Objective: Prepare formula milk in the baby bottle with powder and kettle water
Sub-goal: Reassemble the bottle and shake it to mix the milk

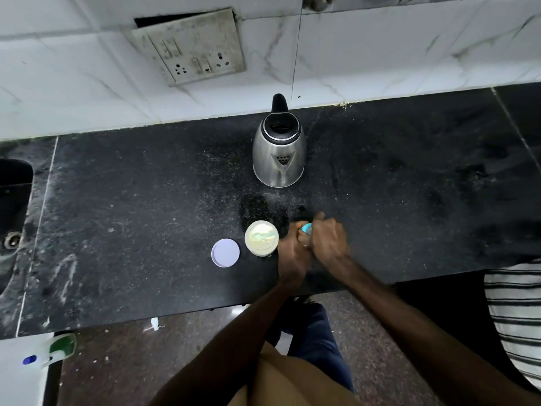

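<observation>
Just right of the frame's centre, our left hand (292, 254) and right hand (328, 241) are pressed close together on the black counter (131, 215), both curled tight around a small object with a turquoise top (306, 228) that peeks out between them. We take it for the baby bottle, though our fingers hide nearly all of it. Which hand grips the body and which the top, we cannot tell.

Just left of our left hand, touching or nearly touching it, stands the open powder tin (261, 238), pale powder showing inside. Its round lilac lid (225, 252) lies flat on the counter just beside the tin, further left.

Above the hands, toward the wall, the steel kettle (279, 150) stands upright, well apart from them, its spout facing us and its black handle toward the white tiles.

A wall socket plate (190, 45) sits in the upper left of the frame. A sink (13, 200) shows at the left edge, and striped cloth (515, 317) at the lower right.
</observation>
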